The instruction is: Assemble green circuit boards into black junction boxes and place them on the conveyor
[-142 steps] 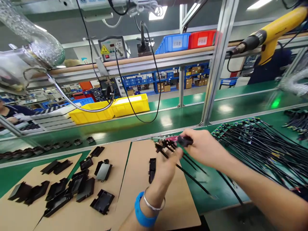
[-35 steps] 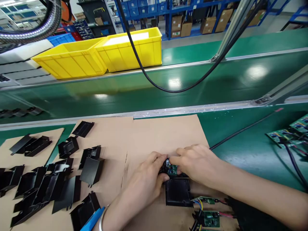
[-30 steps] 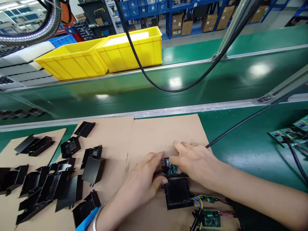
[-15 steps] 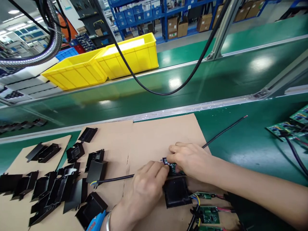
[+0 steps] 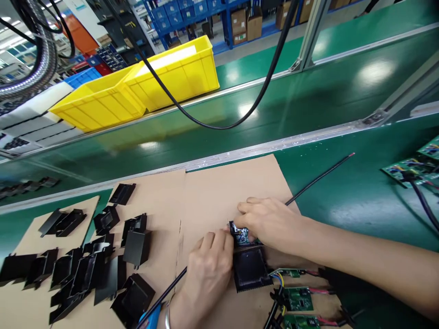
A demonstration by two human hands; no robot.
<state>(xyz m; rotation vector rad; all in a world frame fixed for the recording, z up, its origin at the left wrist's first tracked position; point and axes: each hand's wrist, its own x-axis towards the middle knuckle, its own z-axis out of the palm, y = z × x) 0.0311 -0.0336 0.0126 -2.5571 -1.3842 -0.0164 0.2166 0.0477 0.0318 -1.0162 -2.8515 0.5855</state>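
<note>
My left hand (image 5: 211, 262) has its fingers curled closed at the left side of a small circuit board (image 5: 241, 235). A black cable (image 5: 164, 294) runs into that hand from the lower left; the fingers hide how it is gripped. My right hand (image 5: 265, 224) is closed on the board from the right, thumb and forefinger at its surface. The board sits in a black plastic housing (image 5: 231, 225), with an open black shell (image 5: 250, 269) just below it. Another black cable (image 5: 318, 178) emerges beyond my right hand, its reddish tip pointing up and right.
Several black plastic housings (image 5: 137, 246) lie on cardboard (image 5: 168, 192) at left. Wired circuit boards (image 5: 298, 299) lie near my right forearm, more boards (image 5: 408, 169) at far right. Yellow bins (image 5: 174, 75) stand behind a metal rail (image 5: 240, 153). A black cable (image 5: 219, 127) hangs in front.
The left cable's free part has swung downward, from beside the black housings to across my wrist. My left hand has turned slightly more upright. The right hand stays on the board; the view has shifted slightly.
</note>
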